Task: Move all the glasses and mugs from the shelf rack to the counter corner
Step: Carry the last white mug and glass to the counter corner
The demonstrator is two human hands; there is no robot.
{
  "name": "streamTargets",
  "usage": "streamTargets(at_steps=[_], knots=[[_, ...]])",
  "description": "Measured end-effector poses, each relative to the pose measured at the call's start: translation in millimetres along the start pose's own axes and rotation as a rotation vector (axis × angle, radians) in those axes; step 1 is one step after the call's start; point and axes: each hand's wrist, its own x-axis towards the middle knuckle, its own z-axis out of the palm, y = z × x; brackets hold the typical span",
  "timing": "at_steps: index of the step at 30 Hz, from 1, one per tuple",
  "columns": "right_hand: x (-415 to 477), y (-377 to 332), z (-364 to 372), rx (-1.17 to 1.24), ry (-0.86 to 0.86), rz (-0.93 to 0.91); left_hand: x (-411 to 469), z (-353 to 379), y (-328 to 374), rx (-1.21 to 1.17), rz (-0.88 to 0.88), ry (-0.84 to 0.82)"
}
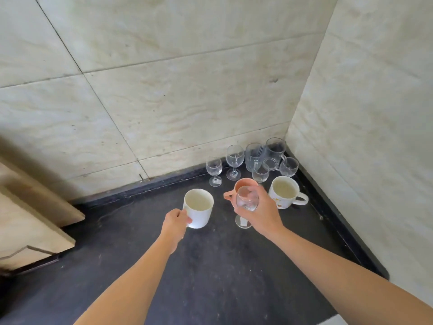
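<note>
Two hands reach over the dark worktop [210, 266] toward its corner, where tiled walls meet. The left hand [174, 225] is closed on the near side of a plain white mug [199, 207], its handle hidden under the fingers; whether the mug's base touches the worktop cannot be told. The right hand [261, 211] is wrapped round a clear stemmed glass [247, 201], whose foot shows below the palm, with a pink mug [241, 186] just behind it. Near the corner stand two wine glasses [234, 160], several more clear glasses and glass mugs [274, 156] bunched together, and a white patterned mug [284, 192], all upright.
</note>
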Motion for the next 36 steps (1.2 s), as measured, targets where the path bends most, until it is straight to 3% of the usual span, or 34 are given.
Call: streamTargets(at_steps=[10, 22, 29, 36], knots=[[104, -7, 107, -0.092, -0.173, 0.034, 101, -33, -8, -0.172, -0.032, 0.069], [130, 4, 142, -0.2, -0.14, 0.006, 135, -18, -19, -0.197, 0.01, 0.06], [122, 3, 134, -0.287, -0.193, -0.025, 120, -29, -29, -0.008, 0.048, 0.157], [84, -19, 102, -0.589, -0.103, -0.152, 48, -52, -46, 0.325, 0.048, 0.189]])
